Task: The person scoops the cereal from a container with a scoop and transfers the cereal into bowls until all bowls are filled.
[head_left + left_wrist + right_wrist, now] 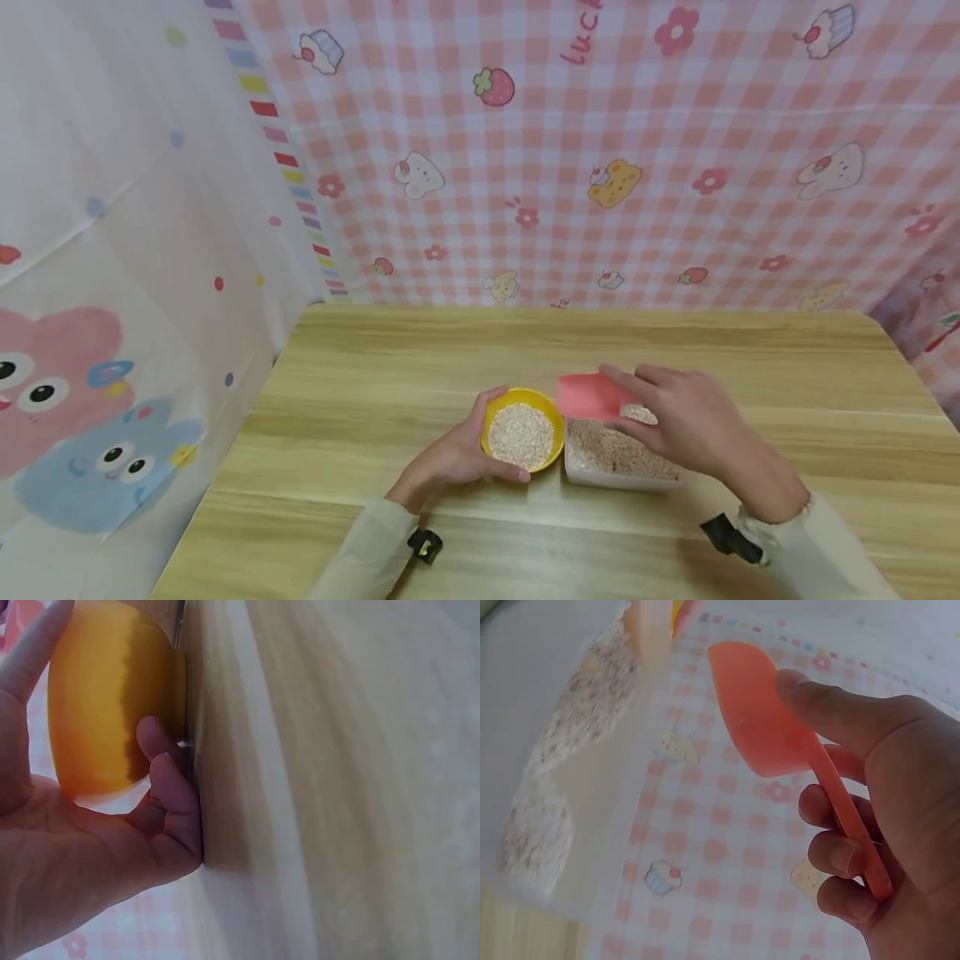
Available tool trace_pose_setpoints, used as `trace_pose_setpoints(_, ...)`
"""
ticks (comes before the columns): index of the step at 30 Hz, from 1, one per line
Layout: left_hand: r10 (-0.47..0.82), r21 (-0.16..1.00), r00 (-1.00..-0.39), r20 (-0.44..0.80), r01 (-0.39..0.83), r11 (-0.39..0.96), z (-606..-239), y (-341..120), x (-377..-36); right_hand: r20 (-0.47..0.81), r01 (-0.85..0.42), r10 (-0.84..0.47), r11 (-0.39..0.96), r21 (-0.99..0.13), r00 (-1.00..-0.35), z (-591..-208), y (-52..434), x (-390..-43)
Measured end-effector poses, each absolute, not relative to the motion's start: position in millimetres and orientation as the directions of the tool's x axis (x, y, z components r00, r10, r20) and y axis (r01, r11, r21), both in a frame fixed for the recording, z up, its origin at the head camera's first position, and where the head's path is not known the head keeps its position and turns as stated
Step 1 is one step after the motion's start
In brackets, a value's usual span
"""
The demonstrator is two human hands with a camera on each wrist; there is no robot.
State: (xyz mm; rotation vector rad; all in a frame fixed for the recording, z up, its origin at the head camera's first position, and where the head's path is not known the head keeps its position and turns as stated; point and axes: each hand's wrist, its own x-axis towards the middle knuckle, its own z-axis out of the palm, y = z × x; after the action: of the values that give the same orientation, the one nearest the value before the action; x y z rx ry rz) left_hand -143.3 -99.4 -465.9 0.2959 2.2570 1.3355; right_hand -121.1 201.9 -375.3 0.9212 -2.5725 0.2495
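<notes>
A yellow bowl (534, 397) of pale flakes (521, 436) stands on the table in the head view. My left hand (459, 450) holds it from the left, thumb on the near side and fingers at the far rim. In the left wrist view, fingers curl beside the outer wall of the bowl (105, 697). My right hand (690, 417) grips a pink scoop (588, 396) above a translucent tub (618, 481) of flakes. The right wrist view shows fingers wrapped round the handle of the scoop (754, 712), thumb along its blade; no flakes show on the visible blade.
The tub stands just right of the bowl on a wood-grain table (375, 358). Behind the table hangs a pink checked cloth (465, 167), with a white printed cloth (150, 250) at the left. Each sleeve bears a black wrist device (426, 546).
</notes>
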Motion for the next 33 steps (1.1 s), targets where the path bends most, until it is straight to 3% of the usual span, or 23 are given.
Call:
trace_pose_setpoints(18,0.439,0.868,-0.862,-0.255,-0.004,0.496,-468,-99,-143,0.294,-0.551,-0.508,0.830,-0.084,-0.810,-380,243,-106)
trace_pose_setpoints(33,0.435,0.867,-0.870,-0.233,0.017,0.497,-468,-99,-140,0.118,-0.478,-0.468,0.875,-0.076,-0.876,-384,241,-108)
